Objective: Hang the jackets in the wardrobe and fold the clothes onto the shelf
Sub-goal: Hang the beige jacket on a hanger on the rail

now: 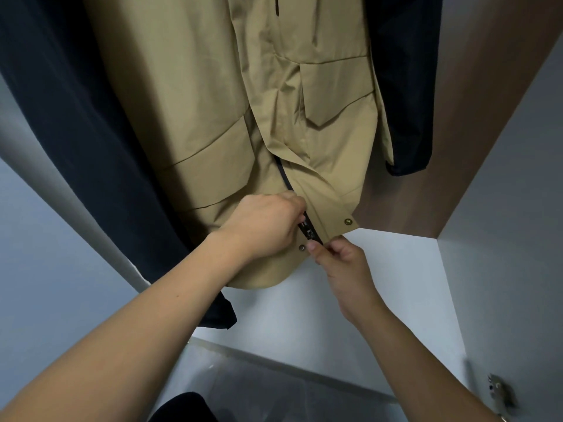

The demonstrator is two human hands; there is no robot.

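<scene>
With the tan jacket [213, 117] already hanging, the left hand [262, 226] grips its zip [309, 231] while the right hand [341, 263] pinches the hem taut, probably to close it.

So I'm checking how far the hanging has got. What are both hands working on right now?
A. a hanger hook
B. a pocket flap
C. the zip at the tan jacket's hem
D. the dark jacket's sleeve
C: the left hand and right hand pinch the zip at the bottom of the tan jacket.

The wardrobe [499, 190] holds a tan jacket [213, 102] hanging between two dark garments [61, 132], above its white bottom panel [380, 269].
</scene>
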